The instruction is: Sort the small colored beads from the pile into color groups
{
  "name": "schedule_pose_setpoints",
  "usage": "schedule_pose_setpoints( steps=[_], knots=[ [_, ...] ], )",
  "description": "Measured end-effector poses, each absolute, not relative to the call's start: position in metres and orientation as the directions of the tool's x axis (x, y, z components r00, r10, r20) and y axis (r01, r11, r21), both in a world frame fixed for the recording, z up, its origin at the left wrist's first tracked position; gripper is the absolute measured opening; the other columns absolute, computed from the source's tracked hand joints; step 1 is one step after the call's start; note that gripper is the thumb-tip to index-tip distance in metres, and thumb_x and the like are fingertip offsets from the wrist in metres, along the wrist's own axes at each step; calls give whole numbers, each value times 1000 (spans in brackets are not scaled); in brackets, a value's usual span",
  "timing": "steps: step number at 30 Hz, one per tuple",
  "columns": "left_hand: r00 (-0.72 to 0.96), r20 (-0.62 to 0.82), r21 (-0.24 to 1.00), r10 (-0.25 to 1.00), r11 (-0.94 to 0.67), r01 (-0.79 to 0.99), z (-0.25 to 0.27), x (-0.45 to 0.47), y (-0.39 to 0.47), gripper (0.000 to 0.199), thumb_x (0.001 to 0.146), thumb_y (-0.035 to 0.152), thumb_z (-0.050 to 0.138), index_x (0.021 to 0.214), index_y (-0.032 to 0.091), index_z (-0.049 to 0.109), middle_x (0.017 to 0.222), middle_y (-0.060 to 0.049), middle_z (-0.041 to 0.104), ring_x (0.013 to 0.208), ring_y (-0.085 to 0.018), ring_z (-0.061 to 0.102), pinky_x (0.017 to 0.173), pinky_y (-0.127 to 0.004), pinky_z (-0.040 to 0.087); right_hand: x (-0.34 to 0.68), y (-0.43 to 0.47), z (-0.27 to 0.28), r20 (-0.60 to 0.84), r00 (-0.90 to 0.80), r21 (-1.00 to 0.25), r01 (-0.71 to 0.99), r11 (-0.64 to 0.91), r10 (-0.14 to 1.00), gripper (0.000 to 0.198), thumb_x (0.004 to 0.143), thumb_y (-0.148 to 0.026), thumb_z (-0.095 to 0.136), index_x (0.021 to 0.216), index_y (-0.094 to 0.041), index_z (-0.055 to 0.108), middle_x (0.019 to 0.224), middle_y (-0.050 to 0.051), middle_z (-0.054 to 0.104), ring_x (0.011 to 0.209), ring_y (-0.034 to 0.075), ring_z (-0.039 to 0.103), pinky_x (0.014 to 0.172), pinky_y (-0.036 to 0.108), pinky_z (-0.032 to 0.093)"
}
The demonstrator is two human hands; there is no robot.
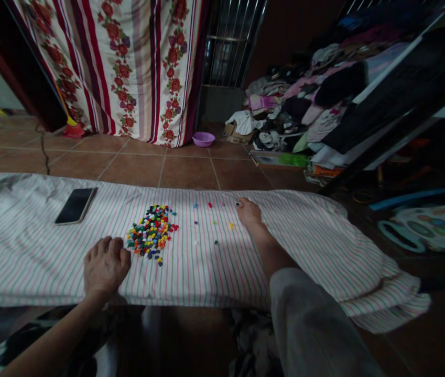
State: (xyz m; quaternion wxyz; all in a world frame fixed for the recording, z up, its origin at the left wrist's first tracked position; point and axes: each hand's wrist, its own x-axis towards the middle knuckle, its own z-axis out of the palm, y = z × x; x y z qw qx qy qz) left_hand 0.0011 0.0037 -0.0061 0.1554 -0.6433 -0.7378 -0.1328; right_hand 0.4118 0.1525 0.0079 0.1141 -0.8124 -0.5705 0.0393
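A heap of small multicoloured cubes (pixel 151 230) lies on a striped cloth (pixel 183 283). My left hand (pixel 106 262) rests palm down just left of the heap, fingers laid on the cloth and apparently holding nothing. Farther right, my right hand (pixel 249 212) pinches a small dark cube (pixel 238 204) at the cloth's far side. Left of those fingertips, spaced apart in loose rows, are a blue piece (pixel 195 204), a red piece (pixel 209 204), a pink piece (pixel 223 204), a dark blue piece (pixel 196 222), a lime piece (pixel 214 222), a yellow piece (pixel 231 225), a white piece (pixel 196 242) and a dark green piece (pixel 216 242).
A phone (pixel 76 206) lies on the cloth beyond my left hand. Past the cloth is a tiled floor (pixel 136 165) with a purple basin (pixel 204 139) beside a floral curtain (pixel 128 68). Piled clothes (pixel 296 99) and a pale plastic item (pixel 430 225) are at the right.
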Motion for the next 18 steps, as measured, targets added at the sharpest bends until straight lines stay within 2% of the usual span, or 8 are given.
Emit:
schedule_pose_setpoints(
  steps=[5, 12, 18],
  knots=[
    [-144, 382, 27, 913, 144, 989, -7, 1, 4, 29, 88, 30, 41, 104, 19, 62, 116, -12, 60, 108, -28, 54, 90, -41, 40, 411, 153, 8, 59, 324, -210, 929, -306, 944, 33, 89, -16, 47, 112, -21, 70, 106, 9, 71, 100, 19, 64, 81, 25, 45],
    [-162, 367, 65, 916, 148, 987, -7, 1, 5, 29, 86, 29, 43, 104, 19, 63, 116, -13, 60, 108, -28, 53, 90, -42, 39, 411, 148, 7, 122, 306, -218, 936, -275, 944, 34, 86, -16, 51, 114, -20, 70, 99, 10, 71, 93, 19, 64, 78, 25, 45],
    [-164, 366, 84, 916, 143, 986, -7, 0, 4, 28, 86, 29, 43, 103, 18, 63, 111, -13, 60, 106, -28, 52, 88, -41, 38, 390, 139, 26, 169, 271, -184, 953, -240, 948, 33, 89, -16, 48, 114, -17, 69, 105, 13, 67, 93, 21, 63, 79, 28, 44]
  ],
)
